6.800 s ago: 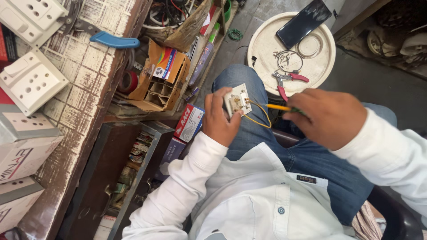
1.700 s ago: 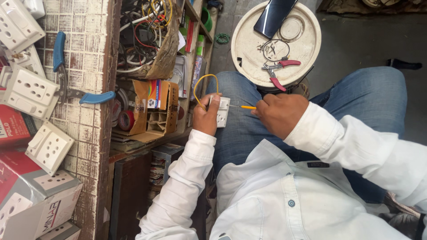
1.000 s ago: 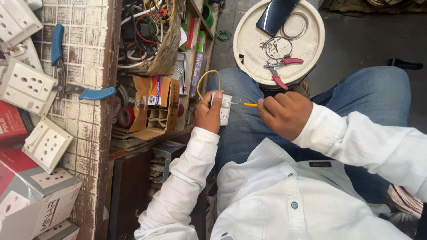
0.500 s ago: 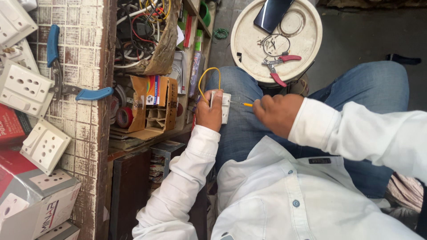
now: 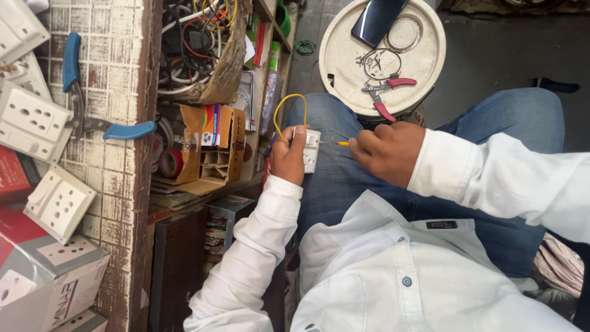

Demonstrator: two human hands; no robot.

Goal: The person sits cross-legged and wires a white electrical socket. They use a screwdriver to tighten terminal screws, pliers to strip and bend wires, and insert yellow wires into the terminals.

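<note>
Hands, left (image 5: 287,161) gripping one white socket (image 5: 311,150), right (image 5: 386,152) one yellow-handled screwdriver (image 5: 338,143), one yellow wire (image 5: 284,114)

Two hands (image 5: 289,157) (image 5: 387,150), one yellow wire (image 5: 286,114), two pliers (image 5: 98,104) (image 5: 384,95)

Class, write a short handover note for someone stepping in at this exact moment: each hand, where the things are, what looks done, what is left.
Left hand: holds the white switch module over the lap, thumb on it; a yellow wire loops up from it.
Right hand: grips a yellow-handled screwdriver, tip at the module's side.
Red-handled pliers, wire bits and a phone lie on the white bucket lid ahead. Blue-handled pliers sit on the tiled counter, left.
Done: wire is at the module.
Left: whether it is screwed tight cannot be told; check it.
</note>
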